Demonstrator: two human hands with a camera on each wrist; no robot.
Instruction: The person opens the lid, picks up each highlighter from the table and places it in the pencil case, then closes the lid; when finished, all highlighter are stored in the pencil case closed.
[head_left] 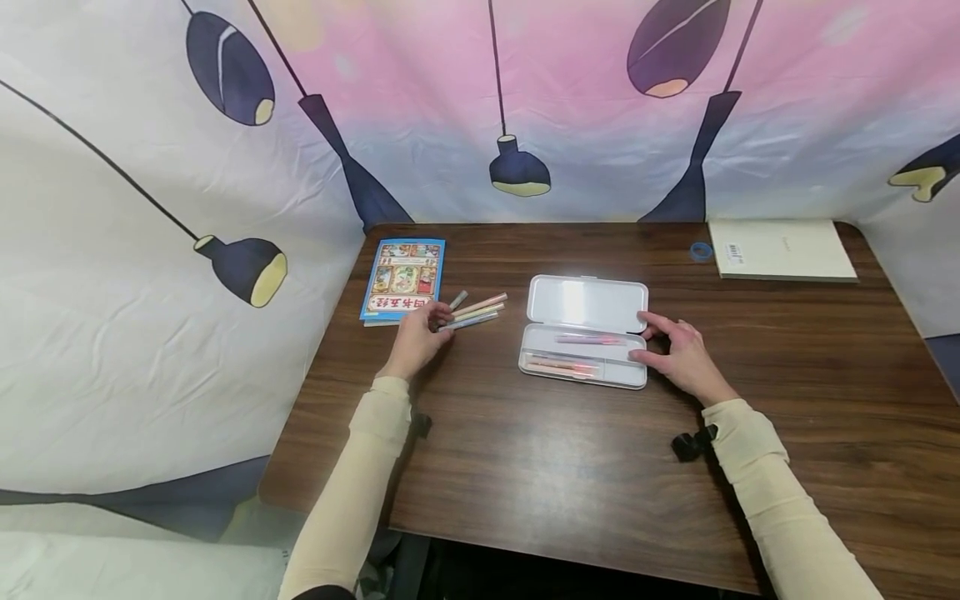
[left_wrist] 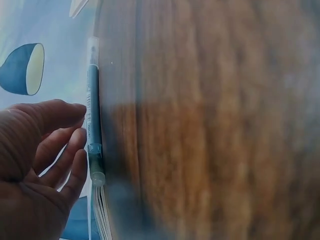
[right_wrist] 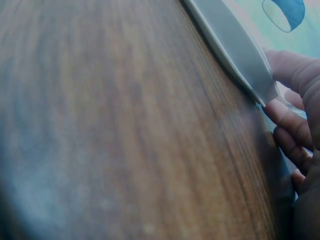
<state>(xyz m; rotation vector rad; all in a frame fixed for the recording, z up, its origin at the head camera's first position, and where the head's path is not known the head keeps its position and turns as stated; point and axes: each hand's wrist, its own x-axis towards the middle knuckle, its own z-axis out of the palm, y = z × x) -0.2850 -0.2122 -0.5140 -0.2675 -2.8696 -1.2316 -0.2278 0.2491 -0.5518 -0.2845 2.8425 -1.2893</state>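
My left hand is at the near-left ends of several loose pens on the table. In the left wrist view its loosely bent fingers and thumb come up beside a blue-grey capped pen, fingertips right at the barrel. At the right end of an open white pencil case, my right hand touches the edge with spread fingers, thumb by the tray and index finger by the raised lid. Inside the case lie a purple-pink pen and several orange-pink pens.
A blue-bordered booklet lies beyond my left hand, close to the pens. Toward the back right are a blue tape ring and a cream notebook. A printed cloth hangs behind the wooden table.
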